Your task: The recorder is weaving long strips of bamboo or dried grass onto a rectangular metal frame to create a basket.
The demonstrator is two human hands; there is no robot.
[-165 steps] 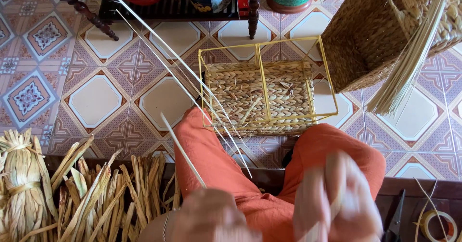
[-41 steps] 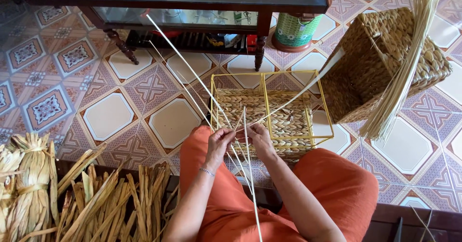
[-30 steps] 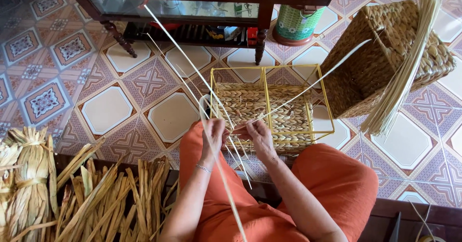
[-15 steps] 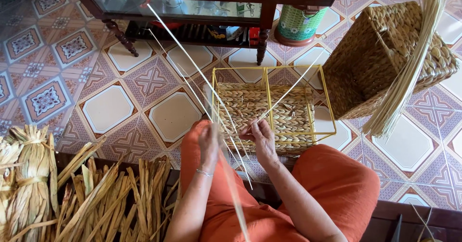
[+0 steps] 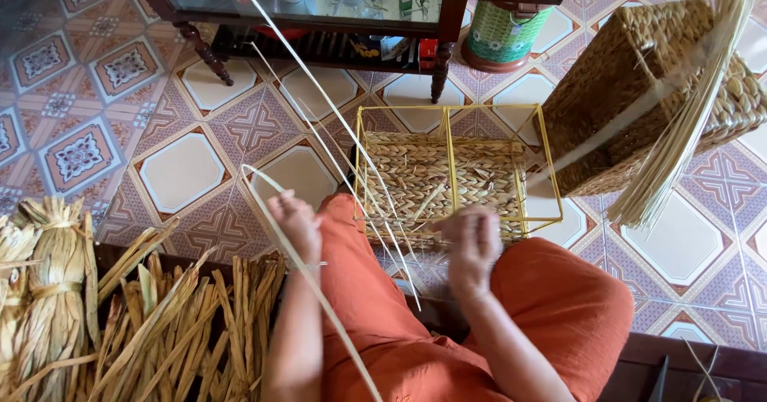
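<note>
A yellow wire basket frame with a woven straw bottom stands on the tiled floor in front of my knees. My left hand is off to the left of the frame, closed on a long pale straw strand that loops over it and runs down past my arm. My right hand is blurred at the frame's near edge, fingers closed on a strand there. More pale strands rise from the frame toward the upper left.
A finished woven basket with a bundle of loose straw leans at the right. Bundles of dried reed lie at my left. A dark low glass-topped table and a green bin stand behind.
My left hand has pulled away to the left of the frame, drawing a strand into a loop. My right hand has dropped to the frame's near edge.
</note>
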